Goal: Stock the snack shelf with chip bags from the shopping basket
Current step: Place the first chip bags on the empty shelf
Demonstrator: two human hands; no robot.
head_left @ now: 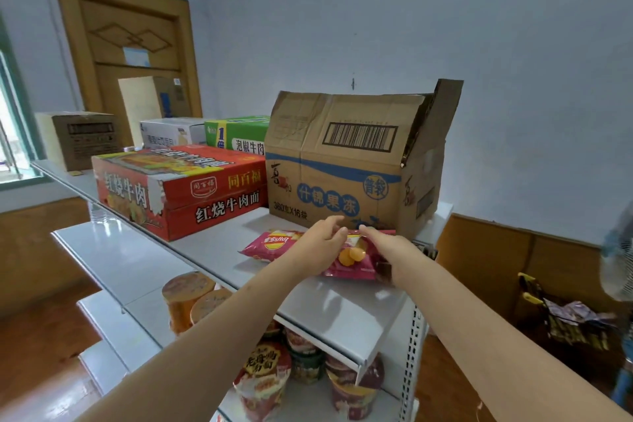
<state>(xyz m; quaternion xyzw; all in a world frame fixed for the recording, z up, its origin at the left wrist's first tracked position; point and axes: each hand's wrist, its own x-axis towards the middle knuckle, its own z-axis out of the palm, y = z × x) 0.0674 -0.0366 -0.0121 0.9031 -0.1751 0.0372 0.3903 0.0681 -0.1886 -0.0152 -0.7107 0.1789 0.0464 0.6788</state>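
Currently: pink chip bags, top shelf, near right front corner.
Left hand and right hand rest with relaxed, nearly straight fingers on chip bags lying flat on top shelf, just before brown carton.

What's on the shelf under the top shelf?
Under the top shelf stand instant noodle cups, orange-lidded ones to the left. The shelf edge and both arms cover whatever sits farther back.
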